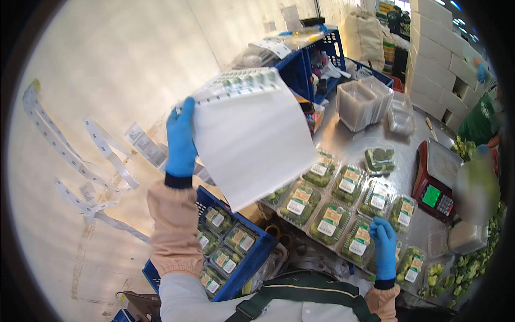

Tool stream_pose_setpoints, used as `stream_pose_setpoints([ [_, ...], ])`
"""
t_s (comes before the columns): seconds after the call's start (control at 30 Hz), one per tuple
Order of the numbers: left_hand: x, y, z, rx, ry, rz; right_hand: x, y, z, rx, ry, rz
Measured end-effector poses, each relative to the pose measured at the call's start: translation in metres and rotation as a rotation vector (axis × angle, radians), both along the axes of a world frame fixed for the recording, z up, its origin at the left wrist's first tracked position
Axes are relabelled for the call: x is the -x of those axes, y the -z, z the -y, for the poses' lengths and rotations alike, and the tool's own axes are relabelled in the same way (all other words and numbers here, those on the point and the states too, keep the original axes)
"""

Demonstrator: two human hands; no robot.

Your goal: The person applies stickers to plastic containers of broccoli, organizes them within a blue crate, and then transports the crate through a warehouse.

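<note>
My left hand [182, 139], in a blue glove, grips the left edge of a large white sheet [253, 141]. Rows of green-and-white stickers [249, 80] run along the sheet's top. Lower right, my right hand [383, 245], also gloved in blue, hovers over or beside labelled clear plastic boxes of green vegetable pieces, fingers curled; whether it holds something small cannot be told. Several such boxes [328, 223] stand in rows on the metal table [402, 157]. One box [379, 160] behind the rows shows no label. The sheet hides part of the table's left side.
A blue crate [249, 257] of labelled boxes stands below left. Empty plastic trays [356, 104] are stacked at the back. A red digital scale [434, 193] and loose green florets [474, 261] lie right. Label strips [104, 149] hang on the left wall. A person [478, 116] works far right.
</note>
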State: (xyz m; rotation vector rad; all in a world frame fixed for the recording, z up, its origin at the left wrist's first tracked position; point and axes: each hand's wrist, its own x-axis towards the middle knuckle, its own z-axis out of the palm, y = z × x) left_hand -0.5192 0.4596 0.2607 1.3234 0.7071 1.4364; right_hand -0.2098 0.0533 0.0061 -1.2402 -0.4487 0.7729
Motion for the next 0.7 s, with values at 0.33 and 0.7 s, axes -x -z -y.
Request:
stream_pose_setpoints([
  [0.33, 0.066, 0.039, -0.243, -0.344, -0.513, -0.462, 0.023, 0.014, 0.028, -0.057, 0.168, -0.106],
  [0.7, -0.022, 0.018, 0.052, -1.306, -0.804, -0.488, -0.029, 0.010, 0.153, 0.042, 0.985, 0.158],
])
